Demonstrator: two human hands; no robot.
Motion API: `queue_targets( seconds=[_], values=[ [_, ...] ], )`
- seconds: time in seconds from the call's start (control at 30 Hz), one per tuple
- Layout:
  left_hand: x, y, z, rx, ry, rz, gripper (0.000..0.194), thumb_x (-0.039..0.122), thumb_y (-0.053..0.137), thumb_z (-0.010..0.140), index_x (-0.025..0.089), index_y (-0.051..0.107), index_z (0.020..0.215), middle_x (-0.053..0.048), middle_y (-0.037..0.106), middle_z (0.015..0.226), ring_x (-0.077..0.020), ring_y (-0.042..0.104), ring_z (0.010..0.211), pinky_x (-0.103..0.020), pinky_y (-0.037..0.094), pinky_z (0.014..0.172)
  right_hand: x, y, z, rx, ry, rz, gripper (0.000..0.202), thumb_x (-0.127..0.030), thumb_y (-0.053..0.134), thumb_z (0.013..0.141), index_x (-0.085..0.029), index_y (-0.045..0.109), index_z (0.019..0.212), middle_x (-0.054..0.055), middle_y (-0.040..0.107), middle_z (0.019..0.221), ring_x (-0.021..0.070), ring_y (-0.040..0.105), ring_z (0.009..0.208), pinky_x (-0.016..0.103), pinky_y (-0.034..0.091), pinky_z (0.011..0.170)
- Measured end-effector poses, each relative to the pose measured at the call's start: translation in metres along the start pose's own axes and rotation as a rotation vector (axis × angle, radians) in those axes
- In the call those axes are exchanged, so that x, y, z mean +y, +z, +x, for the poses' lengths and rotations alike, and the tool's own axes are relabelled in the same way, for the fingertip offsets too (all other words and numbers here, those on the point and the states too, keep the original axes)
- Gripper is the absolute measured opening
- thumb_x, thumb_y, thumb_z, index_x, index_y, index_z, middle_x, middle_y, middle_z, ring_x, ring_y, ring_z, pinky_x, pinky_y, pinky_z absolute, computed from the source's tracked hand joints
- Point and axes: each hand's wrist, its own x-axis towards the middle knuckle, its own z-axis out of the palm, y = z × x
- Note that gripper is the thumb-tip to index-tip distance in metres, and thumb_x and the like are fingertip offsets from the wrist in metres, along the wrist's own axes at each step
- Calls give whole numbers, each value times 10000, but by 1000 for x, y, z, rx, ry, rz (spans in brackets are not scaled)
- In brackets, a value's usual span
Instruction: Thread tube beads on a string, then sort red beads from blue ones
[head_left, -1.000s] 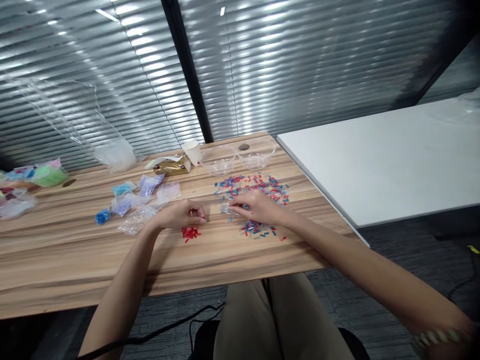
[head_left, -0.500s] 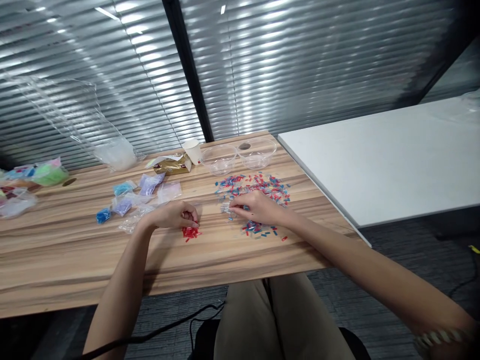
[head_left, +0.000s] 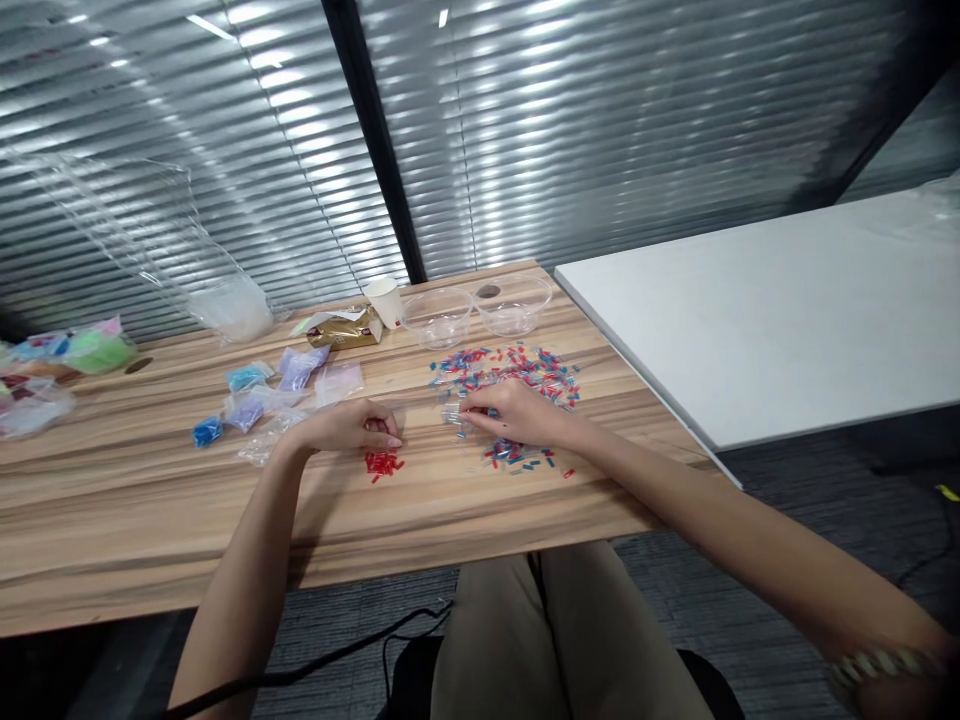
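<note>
Behind a small heap of red tube-like pieces (head_left: 382, 465), my left hand (head_left: 352, 427) hovers with its fingers curled and the fingertips together. Whether a piece is between them is hidden. My right hand (head_left: 510, 412) reaches into a spread-out pile of red, blue and clear pieces (head_left: 544, 375). Its thumb and fingers are closed in a pinch at the left side of that pile, beside some clear pieces (head_left: 451, 413). What the pinch holds is too small to make out.
Two clear round bowls (head_left: 439, 318) stand behind the pile, beside a paper cup (head_left: 385, 302) and a gold packet (head_left: 345, 328). Small bags of blue and purple bits (head_left: 302, 367) lie left. A white table (head_left: 750, 330) adjoins the wooden table's right edge.
My left hand has lifted slightly away from the red heap, its fingertips now just behind it. My right hand stays almost where it was, still pinching.
</note>
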Motion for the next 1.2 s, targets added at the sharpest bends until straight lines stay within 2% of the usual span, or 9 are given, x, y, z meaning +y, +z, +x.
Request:
queue_targets(
  seconds=[0.23,0.53,0.67,0.73,0.87,0.93,1.1,1.2],
  values=[
    [2,3,3,45,26,65,240,378,598,762,156,670,817,-33,657,764,-134,568,672,-194,403,588,1,-5,1,28,18,7,166,-212,499,874,-163,657,888,43,680,807,139,599,705,219,365,637],
    [5,4,3,17,3,105,207,347,627,730,160,709,765,-40,684,738,-135,589,646,-192,409,568,3,-6,1,14,22,15,185,-230,491,880,-156,660,890,43,676,794,137,598,697,223,367,636],
    [1,3,3,-8,29,115,216,362,638,741,162,718,766,-42,685,730,-132,594,639,-191,414,567,5,-13,3,-49,34,81,178,-204,506,859,-147,672,887,39,677,767,125,590,660,219,382,629],
    [2,3,4,20,50,115,220,365,642,747,158,714,768,-42,681,727,-127,589,629,-191,413,561,5,-20,4,-114,49,146,164,-171,525,832,-134,681,866,42,679,768,122,591,663,219,399,637],
    [18,13,10,272,190,65,228,359,608,797,146,689,785,-50,671,766,-133,589,694,-207,435,635,5,-32,5,-281,82,289,138,-168,581,782,-119,696,841,43,682,770,118,591,667,211,414,624],
    [31,24,14,341,292,35,220,347,601,813,143,683,820,-56,666,808,-139,590,743,-220,445,685,6,-35,5,-357,98,337,135,-194,618,756,-124,703,833,33,679,753,111,583,654,204,409,611],
    [59,56,23,195,585,21,176,258,580,848,146,681,939,-75,649,889,-130,593,787,-220,460,710,9,-33,4,-584,101,408,162,-248,647,733,-131,707,828,12,646,682,87,531,581,184,367,542],
    [63,68,28,152,663,10,181,227,570,857,154,674,986,-91,636,964,-147,589,881,-243,460,781,10,-29,3,-622,68,409,175,-257,667,716,-132,703,834,-2,613,655,84,502,578,181,346,531]
  ],
)
